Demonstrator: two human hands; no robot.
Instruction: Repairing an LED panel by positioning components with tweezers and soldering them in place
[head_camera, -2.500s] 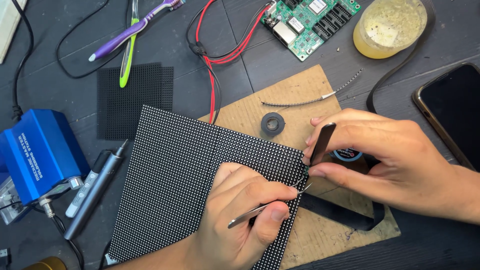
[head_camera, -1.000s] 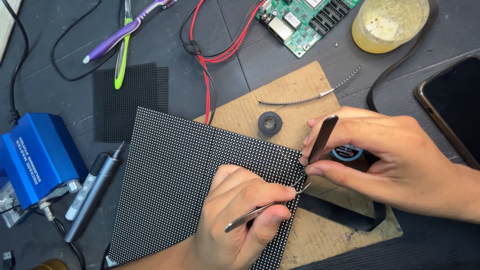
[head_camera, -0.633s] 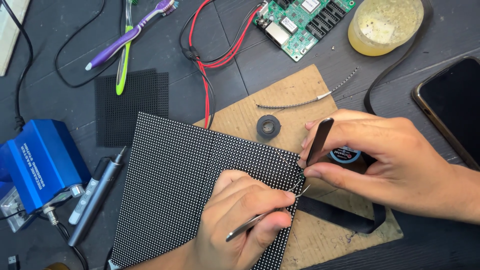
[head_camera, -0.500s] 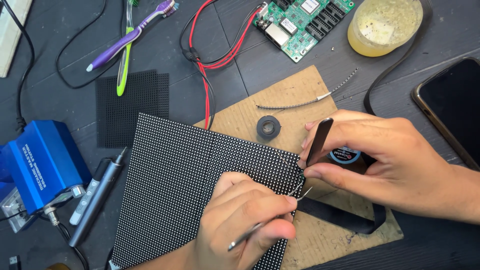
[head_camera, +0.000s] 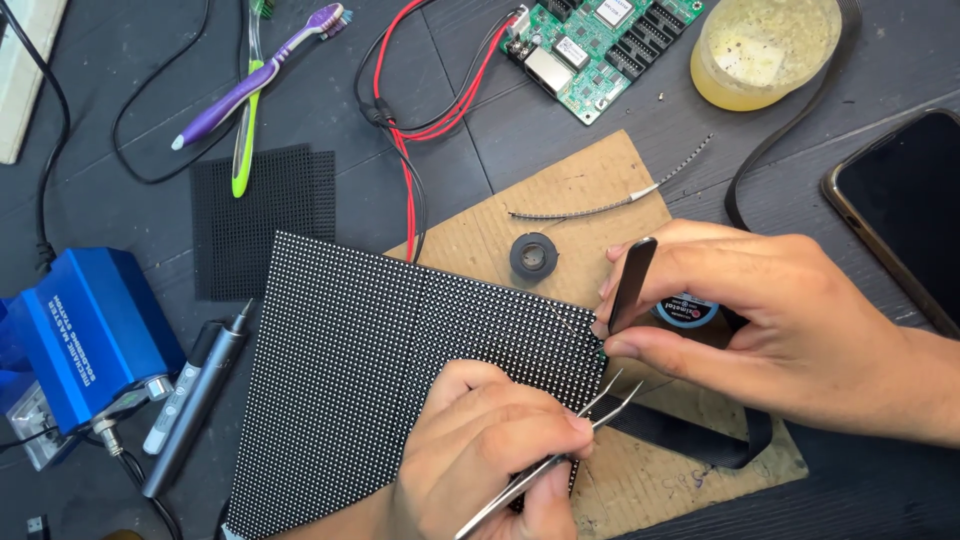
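Over dotted matrix panel (head_camera: 400, 370), left hand (head_camera: 490, 460) clamping steel tweezers (head_camera: 560, 450), right hand (head_camera: 770, 310) pinching slim black tool (head_camera: 632, 285).

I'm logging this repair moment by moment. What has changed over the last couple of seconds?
The left hand slid slightly down and back along the dotted LED panel, drawing the tweezers with it, so their tips now sit just below the panel's right corner rather than at it. The right hand keeps pinching the dark flat tool there. The panel, cardboard and small ring stayed put.

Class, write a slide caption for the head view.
Left hand holds tweezers at dotted panel; right hand grips a dark tool.
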